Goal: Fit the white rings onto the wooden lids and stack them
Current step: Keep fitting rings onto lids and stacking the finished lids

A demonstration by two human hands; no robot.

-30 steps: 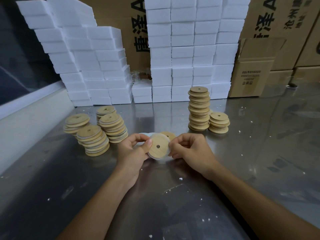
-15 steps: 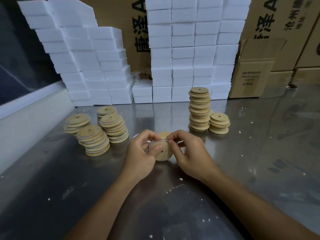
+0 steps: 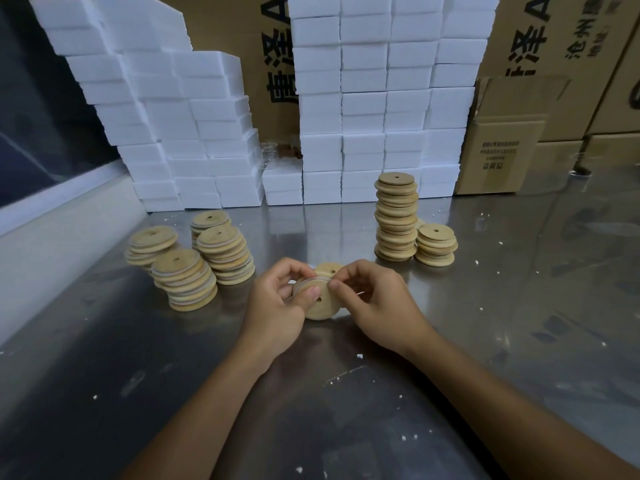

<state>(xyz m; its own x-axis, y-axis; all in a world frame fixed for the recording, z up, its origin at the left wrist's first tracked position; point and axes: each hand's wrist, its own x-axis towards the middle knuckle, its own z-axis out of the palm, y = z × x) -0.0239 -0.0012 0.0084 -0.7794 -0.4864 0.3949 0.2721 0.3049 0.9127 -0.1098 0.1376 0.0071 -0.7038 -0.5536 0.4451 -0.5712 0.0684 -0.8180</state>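
Note:
A round wooden lid (image 3: 320, 304) with a small hole is held tilted above the steel table (image 3: 485, 341), a thin white ring (image 3: 310, 281) seated along its upper rim. My left hand (image 3: 277, 306) grips the lid from the left, thumb on its face. My right hand (image 3: 374, 299) pinches the ring and rim at the top right. Another wooden lid (image 3: 329, 267) lies just behind. On the left stand several stacks of ringed lids (image 3: 185, 280). On the right are a tall stack of bare lids (image 3: 396, 216) and a short stack (image 3: 435, 244).
White foam boxes (image 3: 363, 109) are piled along the back, with cardboard cartons (image 3: 502, 147) at the right. A white ledge (image 3: 52, 216) borders the table's left side. Small white crumbs dot the table.
The lid has turned from facing me flat to tilted. Both hands closed in on it, and the white ring now sits on its rim instead of lying behind it.

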